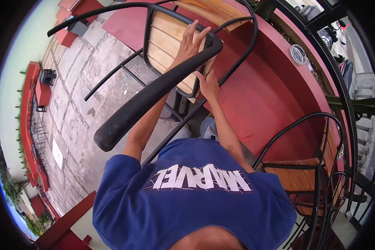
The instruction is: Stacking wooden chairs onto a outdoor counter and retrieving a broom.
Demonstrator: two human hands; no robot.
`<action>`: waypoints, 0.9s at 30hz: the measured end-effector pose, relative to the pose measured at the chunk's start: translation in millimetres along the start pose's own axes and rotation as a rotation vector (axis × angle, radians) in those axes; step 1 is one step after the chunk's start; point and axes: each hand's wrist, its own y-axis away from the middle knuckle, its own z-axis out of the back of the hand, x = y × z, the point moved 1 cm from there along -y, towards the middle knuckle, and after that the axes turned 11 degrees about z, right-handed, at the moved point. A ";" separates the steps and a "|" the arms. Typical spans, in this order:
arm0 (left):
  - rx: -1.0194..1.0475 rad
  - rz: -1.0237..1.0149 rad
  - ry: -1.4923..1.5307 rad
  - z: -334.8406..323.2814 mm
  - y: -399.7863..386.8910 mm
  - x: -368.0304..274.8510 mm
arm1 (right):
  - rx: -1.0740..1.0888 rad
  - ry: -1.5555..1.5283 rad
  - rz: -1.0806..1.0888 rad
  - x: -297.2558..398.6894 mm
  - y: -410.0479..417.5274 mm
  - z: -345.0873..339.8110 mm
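A chair with a black metal frame (157, 82) and a pale wooden slatted seat (167, 40) lies tipped over in front of me, its thick black armrest or frame end slanting close to the camera. My left hand (190, 45) lies over the seat near the frame's far corner, its fingers spread and partly raised. By the seat's right edge, my right hand (208, 84) has its thumb and fingers apart around the edge of a wooden part. How firmly either hand grips cannot be told. The chair's lower parts are partly hidden behind my arms and the thick bar.
A red bench or ledge (237, 115) curves along the right, with a glass ashtray (297, 54) on its rim. Stacked wood-and-metal chairs (293, 178) stand at the lower right. A black metal railing (340, 78) runs beyond. Stone paving (72, 93) and red furniture (43, 93) lie leftward.
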 end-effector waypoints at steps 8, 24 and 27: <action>-0.148 0.490 -0.239 -7.3 153.1 133.6 | -0.271 0.149 0.064 -62.5 -25.7 -28.8; 0.158 0.718 0.555 -92.5 216.9 125.3 | -0.436 0.101 -0.194 -38.7 -35.8 22.8; 0.201 0.776 0.492 -88.7 206.5 133.6 | -0.513 0.112 -0.180 -28.9 -43.1 14.9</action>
